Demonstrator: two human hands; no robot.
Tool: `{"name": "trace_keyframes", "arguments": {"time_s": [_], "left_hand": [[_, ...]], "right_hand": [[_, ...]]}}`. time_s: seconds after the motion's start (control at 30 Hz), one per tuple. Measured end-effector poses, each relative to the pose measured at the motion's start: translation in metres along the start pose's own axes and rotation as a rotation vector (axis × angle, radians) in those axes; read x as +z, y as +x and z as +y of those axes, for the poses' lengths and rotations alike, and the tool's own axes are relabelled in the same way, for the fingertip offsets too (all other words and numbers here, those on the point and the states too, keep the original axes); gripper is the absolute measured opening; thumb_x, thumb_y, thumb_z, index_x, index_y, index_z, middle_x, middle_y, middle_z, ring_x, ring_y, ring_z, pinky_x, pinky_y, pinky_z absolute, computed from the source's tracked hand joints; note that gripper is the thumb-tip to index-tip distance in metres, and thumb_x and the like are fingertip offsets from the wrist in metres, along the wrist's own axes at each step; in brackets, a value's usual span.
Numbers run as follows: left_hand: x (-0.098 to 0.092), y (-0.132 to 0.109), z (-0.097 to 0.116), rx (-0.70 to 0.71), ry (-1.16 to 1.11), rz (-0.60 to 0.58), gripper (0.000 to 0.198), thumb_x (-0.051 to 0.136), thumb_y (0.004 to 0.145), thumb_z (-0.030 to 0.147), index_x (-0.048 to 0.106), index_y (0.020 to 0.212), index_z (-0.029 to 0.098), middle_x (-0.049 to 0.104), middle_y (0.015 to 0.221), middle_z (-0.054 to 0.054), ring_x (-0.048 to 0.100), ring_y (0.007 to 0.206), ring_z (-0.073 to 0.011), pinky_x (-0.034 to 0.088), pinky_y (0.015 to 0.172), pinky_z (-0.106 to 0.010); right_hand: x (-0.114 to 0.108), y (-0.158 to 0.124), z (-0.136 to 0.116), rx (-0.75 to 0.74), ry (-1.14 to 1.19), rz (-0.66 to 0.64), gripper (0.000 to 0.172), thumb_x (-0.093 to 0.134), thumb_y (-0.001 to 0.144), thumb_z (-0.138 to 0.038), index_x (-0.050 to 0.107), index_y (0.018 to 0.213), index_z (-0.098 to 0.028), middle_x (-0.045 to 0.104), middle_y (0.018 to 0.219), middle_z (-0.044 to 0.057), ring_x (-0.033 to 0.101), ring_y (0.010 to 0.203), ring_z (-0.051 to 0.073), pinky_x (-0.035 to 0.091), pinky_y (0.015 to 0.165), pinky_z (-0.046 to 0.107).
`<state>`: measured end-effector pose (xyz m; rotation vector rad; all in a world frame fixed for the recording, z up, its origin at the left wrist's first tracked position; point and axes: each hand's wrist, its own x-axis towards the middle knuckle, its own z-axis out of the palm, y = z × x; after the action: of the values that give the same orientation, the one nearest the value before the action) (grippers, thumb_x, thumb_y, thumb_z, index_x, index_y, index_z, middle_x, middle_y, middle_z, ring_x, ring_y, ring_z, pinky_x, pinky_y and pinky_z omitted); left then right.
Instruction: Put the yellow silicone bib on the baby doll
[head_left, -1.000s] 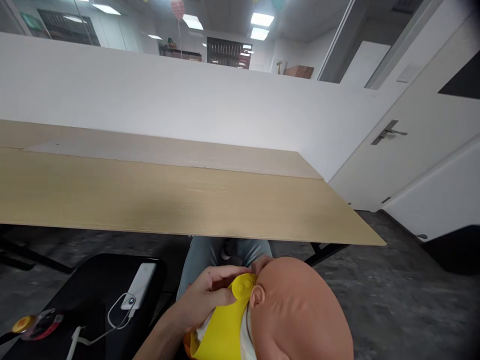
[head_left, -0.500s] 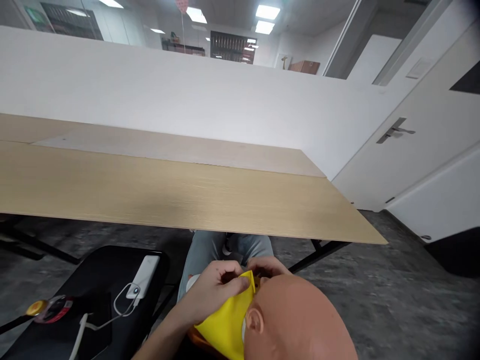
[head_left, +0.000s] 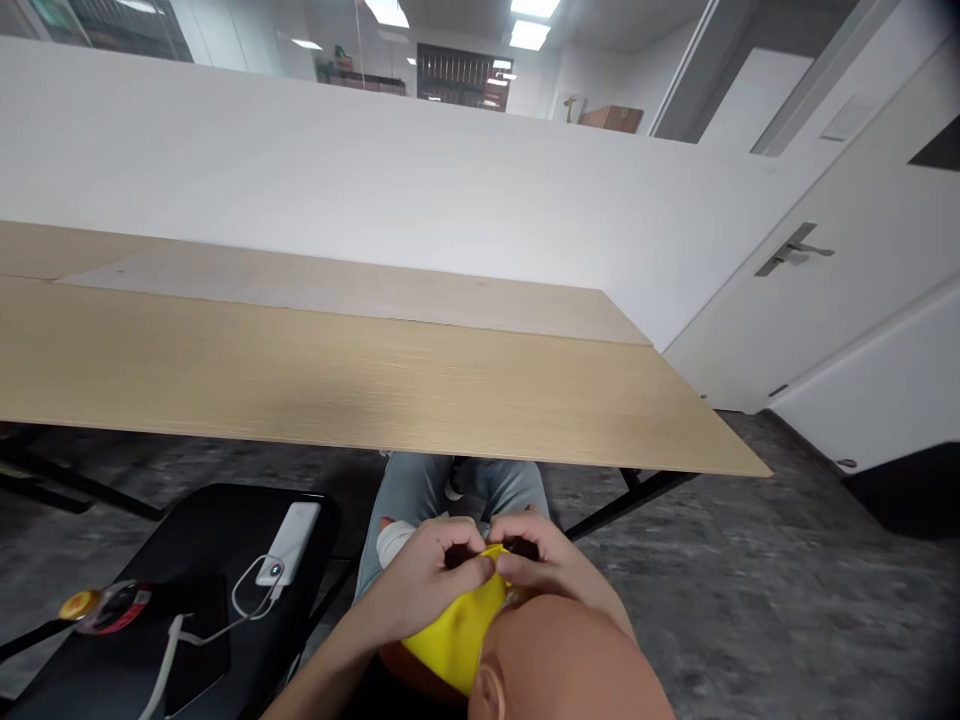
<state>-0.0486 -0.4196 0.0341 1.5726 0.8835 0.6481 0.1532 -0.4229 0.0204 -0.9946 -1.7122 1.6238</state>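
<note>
A bald baby doll [head_left: 577, 655] sits on my lap, the back of its head toward me. Yellow doll clothing [head_left: 450, 635] covers its front; the doll's head hides part of it. My left hand [head_left: 442, 570] pinches the top edge of the yellow cloth between thumb and fingers. Right beside it, my right hand [head_left: 544, 560] pinches the same edge, thumb tips nearly meeting. A white cuff or sock [head_left: 394, 540] shows on a doll limb left of my left hand. What lies under my fingertips is hidden.
A wooden table [head_left: 390, 385] stretches ahead, its front edge above my knees. To the left, a black chair seat [head_left: 187, 530] carries a white power bank [head_left: 289, 540] with a cable, and a red-and-black item [head_left: 120, 608]. A white door [head_left: 825, 300] stands at the right.
My right hand has come out from behind the doll's head to the yellow cloth's edge, beside my left hand. The doll's head sits lower in view.
</note>
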Motion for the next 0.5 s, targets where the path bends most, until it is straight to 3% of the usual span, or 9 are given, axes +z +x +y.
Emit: {"name": "trace_keyframes", "arguments": {"time_s": [0.2,0.33,0.4,0.5], "left_hand": [[-0.002,0.000,-0.003,-0.024,-0.127,-0.051,0.014,0.058,0.083,0.023,0.059,0.072,0.015,0.051,0.071,0.003,0.045,0.070,-0.0107,0.033,0.063,-0.022],[-0.002,0.000,-0.002,-0.093,-0.327,-0.033,0.010,0.059,0.082,0.024,0.061,0.081,0.014,0.059,0.076,0.000,0.051,0.072,-0.0121,0.038,0.066,-0.022],[-0.001,0.000,-0.001,-0.092,-0.321,-0.014,0.009,0.061,0.080,0.023,0.061,0.080,0.014,0.060,0.077,-0.001,0.052,0.073,-0.0125,0.039,0.066,-0.023],[-0.002,0.000,-0.002,-0.081,-0.274,-0.030,0.006,0.060,0.078,0.020,0.058,0.077,0.015,0.056,0.075,0.001,0.049,0.071,-0.0117,0.037,0.065,-0.022]], "right_hand": [[0.002,-0.002,0.005,-0.002,0.159,0.025,0.033,0.060,0.087,-0.046,0.060,0.082,-0.014,0.050,0.075,0.001,0.044,0.070,0.012,0.029,0.063,0.025],[0.002,-0.003,0.011,-0.089,0.140,0.146,0.033,0.055,0.092,-0.040,0.062,0.075,-0.013,0.055,0.073,0.003,0.049,0.070,0.013,0.033,0.066,0.026],[0.003,-0.004,0.013,-0.088,0.131,0.193,0.034,0.055,0.092,-0.040,0.061,0.072,-0.014,0.054,0.072,0.002,0.049,0.069,0.013,0.033,0.066,0.026],[0.004,-0.002,0.014,-0.047,0.112,0.162,0.039,0.053,0.092,-0.047,0.059,0.072,-0.015,0.052,0.069,0.001,0.047,0.067,0.012,0.032,0.064,0.025]]}}
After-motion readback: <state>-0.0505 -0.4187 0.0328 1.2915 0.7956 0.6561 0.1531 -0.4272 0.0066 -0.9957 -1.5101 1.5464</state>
